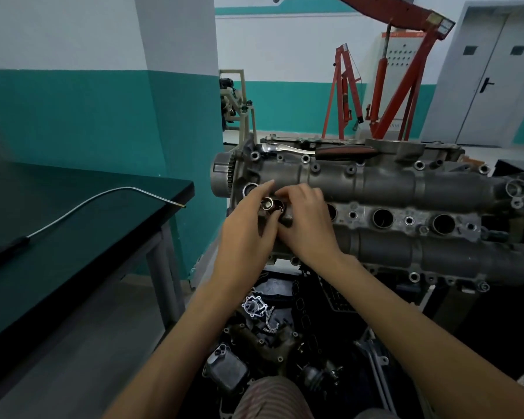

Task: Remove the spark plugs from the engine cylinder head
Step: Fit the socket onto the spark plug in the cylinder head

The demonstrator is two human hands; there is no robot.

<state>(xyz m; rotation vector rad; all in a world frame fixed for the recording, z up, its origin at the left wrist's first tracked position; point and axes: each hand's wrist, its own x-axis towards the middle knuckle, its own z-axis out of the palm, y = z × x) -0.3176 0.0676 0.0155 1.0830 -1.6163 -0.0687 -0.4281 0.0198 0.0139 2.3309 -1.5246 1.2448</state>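
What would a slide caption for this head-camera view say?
Both hands, left and right, work a shiny socket at the cylinder head's leftmost plug well, ratchet resting on top.

A grey cast-metal cylinder head is seen lying lengthwise across the centre-right of the view, its toothed sprocket end turned toward nine o'clock. Two rounded camshaft housings are run along it, and between them a row of round plug wells is set; two dark, open wells are shown toward three o'clock of the middle. At the nine o'clock end of the row a shiny metal socket is seen standing at a well mouth, its hollow top turned upward. No spark plug itself can be made out
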